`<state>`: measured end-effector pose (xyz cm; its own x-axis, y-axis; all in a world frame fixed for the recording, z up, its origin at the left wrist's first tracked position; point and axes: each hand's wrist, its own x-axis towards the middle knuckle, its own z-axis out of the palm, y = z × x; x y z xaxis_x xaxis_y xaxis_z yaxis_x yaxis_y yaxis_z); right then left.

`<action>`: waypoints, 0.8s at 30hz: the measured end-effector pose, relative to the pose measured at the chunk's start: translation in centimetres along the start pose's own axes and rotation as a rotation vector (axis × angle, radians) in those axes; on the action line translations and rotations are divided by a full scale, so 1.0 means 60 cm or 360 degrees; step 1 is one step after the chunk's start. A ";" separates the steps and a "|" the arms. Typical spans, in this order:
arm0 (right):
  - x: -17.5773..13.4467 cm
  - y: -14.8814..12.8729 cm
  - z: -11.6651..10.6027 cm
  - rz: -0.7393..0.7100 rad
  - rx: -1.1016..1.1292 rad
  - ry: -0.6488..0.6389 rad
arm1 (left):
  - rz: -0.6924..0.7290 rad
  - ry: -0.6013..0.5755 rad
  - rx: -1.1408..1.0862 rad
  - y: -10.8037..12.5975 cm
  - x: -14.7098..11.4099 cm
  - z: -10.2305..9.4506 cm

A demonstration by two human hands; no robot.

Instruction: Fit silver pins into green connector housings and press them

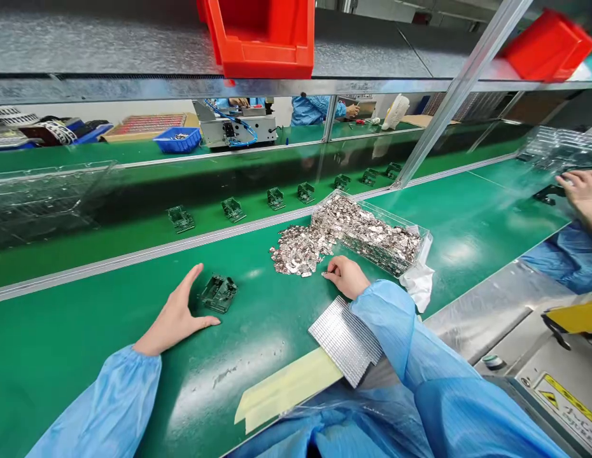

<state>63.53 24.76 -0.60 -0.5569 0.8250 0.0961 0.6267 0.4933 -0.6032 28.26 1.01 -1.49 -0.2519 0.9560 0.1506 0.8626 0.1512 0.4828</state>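
Note:
My left hand (pixel 179 316) rests on the green table, thumb and fingers spread beside a dark green plastic part with a small frame-like shape (pixel 219 292). Nothing is held in it. With fingertips pinched, my right hand (pixel 347 276) has a small metal piece (pixel 325 274) at the near edge of a loose heap of small metal pieces (pixel 300 249). The heap spills from a clear tray (pixel 410 270) filled with more of them. Below my right wrist lies a silvery ridged sheet (pixel 346 337), partly covered by my sleeve.
Several dark green parts (pixel 232 209) stand in a row on the strip beyond the metal rail (pixel 133 257). Yellow tape (pixel 289 388) marks the near edge. A red bin (pixel 267 60) sits on the overhead shelf. At right, a co-worker's hand (pixel 585 194) touches a dark part.

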 end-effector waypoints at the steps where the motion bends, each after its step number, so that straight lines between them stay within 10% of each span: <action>1: -0.001 0.000 0.001 -0.0004 0.0043 0.0008 | 0.0025 -0.0062 -0.0030 0.001 0.008 0.000; 10: -0.039 0.012 -0.038 0.0069 0.0601 0.0295 | -0.0044 0.0096 -0.0295 0.032 0.031 0.011; 15: -0.122 0.002 -0.085 0.0220 0.0943 0.0412 | -0.0268 0.0300 -0.1076 0.095 0.022 0.051; 24: -0.246 -0.026 -0.086 0.0471 0.1247 0.0552 | -0.0159 -0.0428 -0.2061 0.331 0.018 0.128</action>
<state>73.58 13.21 3.03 -0.1568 0.9876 0.0082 0.0972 0.0237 -0.9950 48.49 6.99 1.63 -0.0656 0.9972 -0.0356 -0.2309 0.0196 0.9728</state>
